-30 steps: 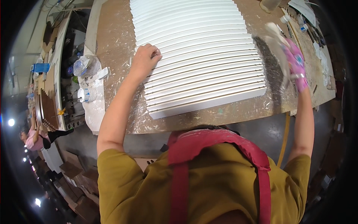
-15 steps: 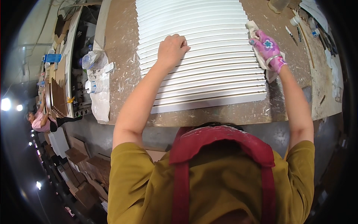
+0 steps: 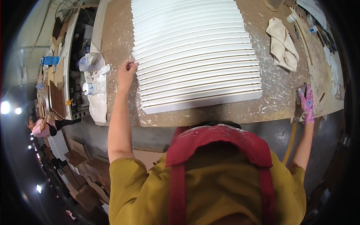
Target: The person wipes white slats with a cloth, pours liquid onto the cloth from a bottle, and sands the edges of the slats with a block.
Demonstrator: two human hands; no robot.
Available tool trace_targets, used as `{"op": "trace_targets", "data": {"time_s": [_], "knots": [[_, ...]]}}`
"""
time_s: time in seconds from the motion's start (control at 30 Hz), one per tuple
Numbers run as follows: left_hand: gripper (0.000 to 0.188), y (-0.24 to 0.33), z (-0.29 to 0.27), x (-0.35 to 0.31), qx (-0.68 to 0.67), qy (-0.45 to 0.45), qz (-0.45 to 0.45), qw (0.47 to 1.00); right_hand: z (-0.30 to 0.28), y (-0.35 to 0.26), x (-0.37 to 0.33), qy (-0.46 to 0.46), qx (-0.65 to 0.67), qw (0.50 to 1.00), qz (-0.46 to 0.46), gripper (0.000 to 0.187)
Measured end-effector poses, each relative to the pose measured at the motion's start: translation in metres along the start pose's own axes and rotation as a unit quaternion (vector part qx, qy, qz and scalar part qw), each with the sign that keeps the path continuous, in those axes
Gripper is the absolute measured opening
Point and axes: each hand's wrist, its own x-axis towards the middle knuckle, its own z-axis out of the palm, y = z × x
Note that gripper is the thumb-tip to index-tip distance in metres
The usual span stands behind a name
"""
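Cloth (image 3: 283,45) has left the right hand (image 3: 307,102), now at the table's (image 3: 279,103) near-right corner, grip unclear; left hand (image 3: 127,73), fingertips drawn together, at the slatted panel (image 3: 197,67)

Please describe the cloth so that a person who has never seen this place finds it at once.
On the big brown worktable, find the wide row of white slats. To its right, farther up the table than the pink-gloved right hand, lies the cloth. It is crumpled, cream-coloured fabric, unlike the straight slats and the thin rod on its other side.
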Motion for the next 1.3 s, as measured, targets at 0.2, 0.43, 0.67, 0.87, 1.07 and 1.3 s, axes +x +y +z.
{"op": "trace_targets", "data": {"time_s": [0.2,0.43,0.67,0.87,1.07,1.3], "knots": [[0.022,-0.010,-0.003,0.007,-0.001,0.005,-0.012,1.000,-0.014,-0.043,-0.005,-0.012,0.049,0.998,0.031,0.061],[0.015,-0.007,-0.003,0.012,-0.061,-0.025,-0.045,0.997,-0.062,-0.037,-0.012,-0.209,0.104,0.972,0.022,0.078],[0.021,0.001,-0.008,0.018,-0.065,-0.064,-0.060,0.994,-0.069,-0.067,-0.005,-0.249,0.013,0.967,0.041,0.096],[0.021,-0.006,-0.016,0.025,-0.056,-0.094,-0.095,0.989,-0.094,-0.180,0.009,-0.117,0.171,0.975,-0.084,0.085],[0.021,-0.010,-0.013,0.022,-0.083,-0.122,-0.119,0.982,-0.082,-0.388,0.089,-0.035,0.102,0.931,-0.348,0.079],[0.023,-0.004,-0.013,0.017,-0.117,-0.133,-0.093,0.980,-0.045,-0.481,0.115,-0.089,-0.091,0.884,-0.449,0.063]]}}
